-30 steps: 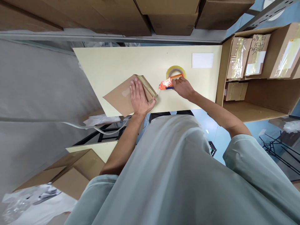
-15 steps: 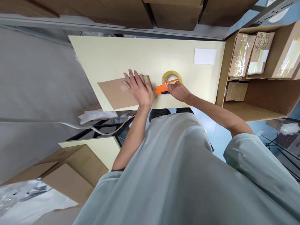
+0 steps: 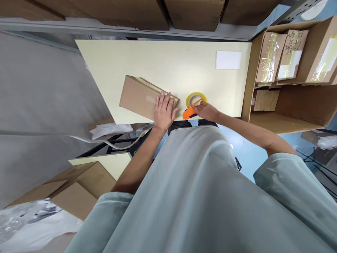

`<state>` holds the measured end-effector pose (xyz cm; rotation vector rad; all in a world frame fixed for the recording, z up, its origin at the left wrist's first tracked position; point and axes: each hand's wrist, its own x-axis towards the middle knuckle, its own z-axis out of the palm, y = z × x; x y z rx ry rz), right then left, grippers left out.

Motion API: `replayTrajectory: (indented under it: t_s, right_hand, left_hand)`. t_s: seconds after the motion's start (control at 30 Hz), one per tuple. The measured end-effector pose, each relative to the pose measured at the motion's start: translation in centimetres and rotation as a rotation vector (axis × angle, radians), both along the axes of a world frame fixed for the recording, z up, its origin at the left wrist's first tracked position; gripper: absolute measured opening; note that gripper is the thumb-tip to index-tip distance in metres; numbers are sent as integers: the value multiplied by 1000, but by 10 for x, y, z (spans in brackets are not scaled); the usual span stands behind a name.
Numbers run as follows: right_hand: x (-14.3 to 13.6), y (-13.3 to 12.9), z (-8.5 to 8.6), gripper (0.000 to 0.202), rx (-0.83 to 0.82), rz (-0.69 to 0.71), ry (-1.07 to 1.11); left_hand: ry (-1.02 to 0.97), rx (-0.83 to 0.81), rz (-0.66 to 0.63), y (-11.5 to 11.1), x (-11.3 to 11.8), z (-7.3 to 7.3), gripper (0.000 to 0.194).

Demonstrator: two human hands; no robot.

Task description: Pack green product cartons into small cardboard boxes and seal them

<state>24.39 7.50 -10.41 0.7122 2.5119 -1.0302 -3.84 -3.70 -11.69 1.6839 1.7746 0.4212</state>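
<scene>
A brown cardboard box (image 3: 139, 97) lies at an angle near the table's front edge, with tape along its far side. My left hand (image 3: 165, 110) rests on the box's right end, fingers stretched out over its top. To the right, my right hand (image 3: 206, 111) is closed around an orange tape dispenser (image 3: 189, 112), which carries a roll of yellowish clear tape (image 3: 204, 95). The dispenser's front end points left, toward the box and just apart from my left hand.
A white card (image 3: 228, 60) lies on the pale table (image 3: 158, 56). At the right stands a large open carton (image 3: 249, 80) holding several taped boxes. Brown boxes (image 3: 195, 14) line a shelf beyond the table. An open carton with plastic wrap (image 3: 76, 196) sits at lower left.
The box has turned, its left end swinging away from me and its right end toward me. My left hand has moved nearer to me with it. The dispenser has also come slightly nearer and right.
</scene>
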Motion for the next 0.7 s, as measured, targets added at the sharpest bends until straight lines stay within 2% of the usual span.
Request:
replayTrajectory:
  t_s: [0.13, 0.23, 0.33, 0.57, 0.7]
  right_hand:
    - [35, 49, -4, 59, 129, -52, 12]
    - [36, 78, -4, 60, 200, -104, -7]
    - [9, 89, -6, 62, 240, -107, -41]
    - [-57, 86, -20, 60, 256, -89, -72]
    - [-88, 72, -10, 53, 206, -115, -75]
  left_hand:
    - [-6, 25, -27, 0, 5, -2, 72]
    - [-29, 38, 12, 0, 8, -3, 61]
    - [-55, 45, 59, 2, 11, -3, 54]
    - [-62, 23, 60, 6, 16, -2, 48]
    - [-93, 21, 77, 10, 18, -3, 48]
